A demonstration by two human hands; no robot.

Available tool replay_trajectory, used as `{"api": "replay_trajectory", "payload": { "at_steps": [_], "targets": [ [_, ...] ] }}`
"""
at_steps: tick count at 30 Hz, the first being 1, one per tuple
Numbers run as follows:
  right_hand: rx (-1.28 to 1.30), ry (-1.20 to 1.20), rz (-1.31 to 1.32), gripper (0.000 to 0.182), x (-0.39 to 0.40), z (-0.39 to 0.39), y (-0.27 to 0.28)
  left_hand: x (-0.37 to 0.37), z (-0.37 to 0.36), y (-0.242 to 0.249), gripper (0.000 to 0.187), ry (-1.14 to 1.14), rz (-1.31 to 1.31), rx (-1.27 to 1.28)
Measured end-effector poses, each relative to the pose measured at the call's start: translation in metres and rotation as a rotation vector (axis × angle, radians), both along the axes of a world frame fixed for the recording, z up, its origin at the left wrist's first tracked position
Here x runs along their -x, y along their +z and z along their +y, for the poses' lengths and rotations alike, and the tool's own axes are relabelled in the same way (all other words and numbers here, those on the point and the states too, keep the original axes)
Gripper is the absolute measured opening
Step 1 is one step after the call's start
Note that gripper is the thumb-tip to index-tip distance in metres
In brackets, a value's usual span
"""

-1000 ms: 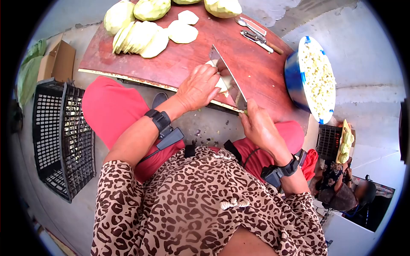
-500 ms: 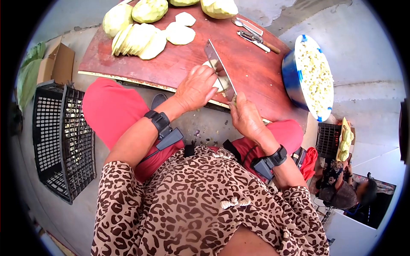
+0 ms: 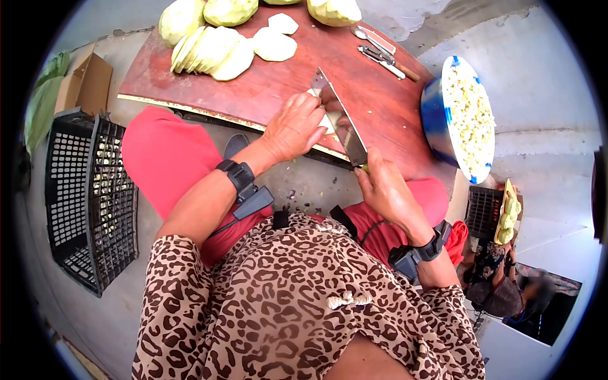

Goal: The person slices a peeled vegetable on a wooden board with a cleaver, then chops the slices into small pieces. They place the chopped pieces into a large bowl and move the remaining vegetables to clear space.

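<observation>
My right hand is closed round the handle of a wide cleaver. The blade slants up and left from it, over the near edge of the red wooden table. Just left of the blade, my left hand holds down pale green pieces, mostly hidden by its fingers and the blade. Farther back on the table lies a fanned stack of pale green slices, with loose slices beside it. Several whole peeled vegetables stand at the table's far edge.
A blue and white basin of chopped pieces stands at the right. Near it lie a spoon and peeler. Black crates and a cardboard box are at the left. A person is at the lower right.
My right hand and the cleaver have moved a little right and toward me. The blade is turned more flat to view. My left hand has hardly moved.
</observation>
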State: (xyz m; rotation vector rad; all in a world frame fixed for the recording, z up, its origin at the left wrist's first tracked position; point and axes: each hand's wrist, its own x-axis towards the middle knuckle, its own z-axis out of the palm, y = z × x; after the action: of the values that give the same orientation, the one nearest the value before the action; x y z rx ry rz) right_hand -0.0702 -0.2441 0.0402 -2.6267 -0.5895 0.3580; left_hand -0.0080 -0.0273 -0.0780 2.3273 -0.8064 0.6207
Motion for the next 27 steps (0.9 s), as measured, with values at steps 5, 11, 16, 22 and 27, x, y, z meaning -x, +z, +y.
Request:
{"api": "replay_trajectory", "payload": {
  "at_steps": [5, 11, 16, 22, 27],
  "targets": [
    [-0.03, 0.035, -0.043, 0.021, -0.009, 0.006, -0.013, 0.001, -0.001, 0.001, 0.035, 0.007, 0.013, -0.018],
    [-0.178, -0.008, -0.131, 0.022, -0.024, 0.016, -0.046, 0.002, 0.0, 0.0, 0.036, -0.001, 0.012, -0.027],
    [-0.157, -0.029, -0.074, 0.022, -0.026, 0.011, -0.045, 0.007, -0.001, -0.001, 0.038, 0.049, -0.044, -0.007],
    [-0.093, -0.025, -0.037, 0.022, -0.011, 0.01, -0.015, 0.009, -0.001, -0.001, 0.035, 0.067, 0.044, 0.003],
    [-0.035, 0.029, -0.008, 0.022, -0.004, 0.0, -0.001, 0.008, 0.0, -0.003, 0.035, 0.057, 0.005, 0.007]
  ]
}}
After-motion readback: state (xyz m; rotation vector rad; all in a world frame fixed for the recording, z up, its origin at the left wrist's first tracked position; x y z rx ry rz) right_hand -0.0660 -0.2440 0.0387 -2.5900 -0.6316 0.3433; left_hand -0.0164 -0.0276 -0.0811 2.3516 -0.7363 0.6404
